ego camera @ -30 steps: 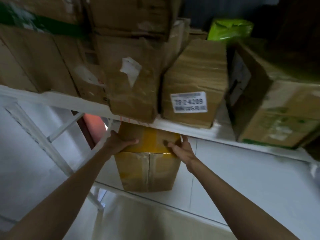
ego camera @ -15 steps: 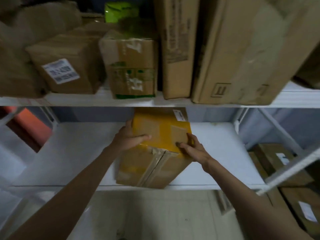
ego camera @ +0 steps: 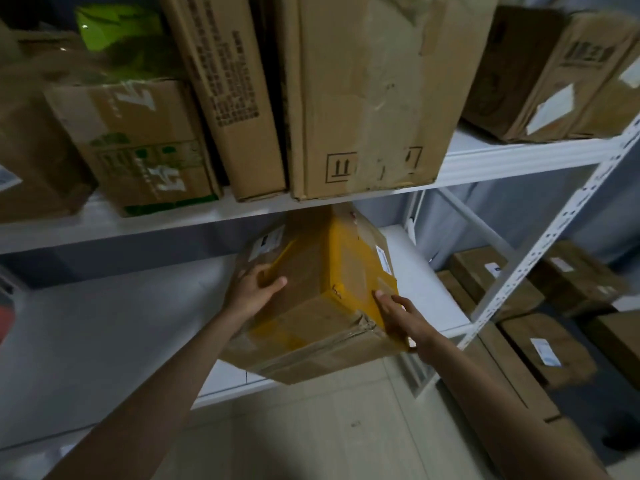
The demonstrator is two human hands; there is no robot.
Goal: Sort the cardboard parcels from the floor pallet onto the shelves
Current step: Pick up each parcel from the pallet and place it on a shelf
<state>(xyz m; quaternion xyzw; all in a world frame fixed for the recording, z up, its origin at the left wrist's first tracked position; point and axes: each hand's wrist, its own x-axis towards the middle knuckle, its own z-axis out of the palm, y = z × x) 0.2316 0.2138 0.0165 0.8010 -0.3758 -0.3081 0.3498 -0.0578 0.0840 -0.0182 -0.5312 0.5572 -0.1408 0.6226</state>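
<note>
Two white shelves (ego camera: 519, 157) fill the view — the upper one packed with cardboard boxes (ego camera: 367, 98). At the lower shelf's front edge a yellow-taped parcel (ego camera: 322, 292) sits tilted, one corner overhanging. The left hand (ego camera: 251, 292) curls round its left side; the right hand (ego camera: 398, 315) presses flat fingers against its right corner.
</note>
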